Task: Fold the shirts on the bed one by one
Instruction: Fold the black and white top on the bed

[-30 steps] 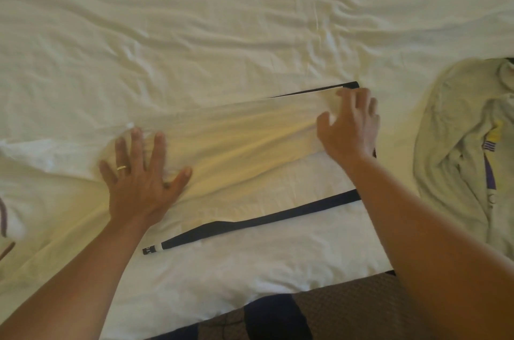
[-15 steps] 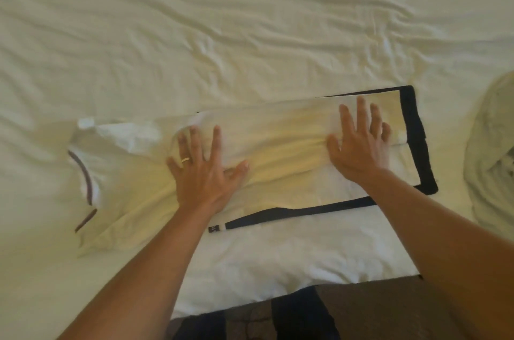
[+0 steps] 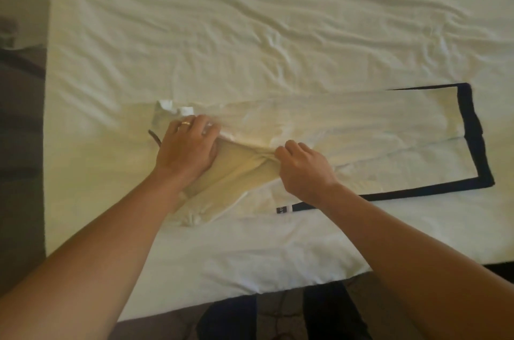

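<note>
A white shirt with dark navy trim lies lengthwise across the near part of the bed, folded into a long strip, its hem at the right and its collar end at the left. My left hand presses down on the collar end, fingers curled onto the cloth. My right hand pinches a bunched fold of the shirt near its middle, just right of my left hand. A sleeve hangs crumpled below my left wrist.
The bed is covered with a wrinkled white sheet. Its left edge meets a brown floor. The near edge runs in front of my dark trousers.
The view has shifted left, so the other shirt at the right is out of frame. Both hands moved left along the shirt, from flat smoothing to gripping the cloth near the collar.
</note>
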Demonstrator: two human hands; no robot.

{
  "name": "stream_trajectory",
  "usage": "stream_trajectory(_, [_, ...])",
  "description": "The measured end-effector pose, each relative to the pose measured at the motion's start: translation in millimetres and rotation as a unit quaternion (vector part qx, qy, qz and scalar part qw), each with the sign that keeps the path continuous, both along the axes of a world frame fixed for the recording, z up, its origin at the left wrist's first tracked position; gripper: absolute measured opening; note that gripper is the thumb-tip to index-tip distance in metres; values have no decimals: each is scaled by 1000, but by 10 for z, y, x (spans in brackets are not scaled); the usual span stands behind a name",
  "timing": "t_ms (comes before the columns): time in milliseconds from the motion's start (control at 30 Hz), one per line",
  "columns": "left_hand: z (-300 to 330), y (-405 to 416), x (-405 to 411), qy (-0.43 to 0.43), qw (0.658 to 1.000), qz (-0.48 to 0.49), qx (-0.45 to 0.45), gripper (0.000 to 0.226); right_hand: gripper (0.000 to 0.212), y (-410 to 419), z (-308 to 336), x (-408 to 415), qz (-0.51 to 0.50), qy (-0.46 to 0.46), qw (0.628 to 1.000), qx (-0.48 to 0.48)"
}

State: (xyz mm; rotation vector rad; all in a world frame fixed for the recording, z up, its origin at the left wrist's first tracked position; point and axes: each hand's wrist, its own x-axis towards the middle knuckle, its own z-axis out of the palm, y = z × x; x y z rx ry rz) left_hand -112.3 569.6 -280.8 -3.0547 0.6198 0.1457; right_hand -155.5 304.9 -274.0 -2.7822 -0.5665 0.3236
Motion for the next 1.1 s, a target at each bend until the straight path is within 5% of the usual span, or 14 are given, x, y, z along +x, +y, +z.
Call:
stream_trajectory(100, [1, 16, 93, -4, 1000, -12, 16, 10, 20, -117, 8, -70, 13, -29, 999, 43])
stream_trajectory(300, [-1, 72, 99, 45, 999, 6, 30, 33, 28, -258, -101, -162, 54, 38, 998, 23])
stream_trajectory(433, [141, -168, 104, 98, 992, 73, 35, 19, 9, -242, -35, -46, 64, 95, 992, 55])
stream_trajectory(533, [246, -405, 92, 97, 981, 164, 34, 27, 13, -380, 158, 48, -37, 182, 974, 129])
stream_trajectory(667, [268, -893, -91, 45, 981, 184, -41, 34, 8, -925, 264, 109, -211, 105, 954, 187])
stream_trajectory(800, [224, -1596, -234, 67, 986, 126, -89, 51, 16, -1804, 273, 182, -384, 61, 910, 146])
stream_trajectory(1000, [4, -2501, -316, 152, 981, 90, -79, 77, 52, -2966, 220, 318, -529, 100, 842, -46])
stream_trajectory(1100, [-222, -2708, -418, 173, 978, 100, -53, 81, 67, -3315, 164, 395, -571, 142, 808, -26])
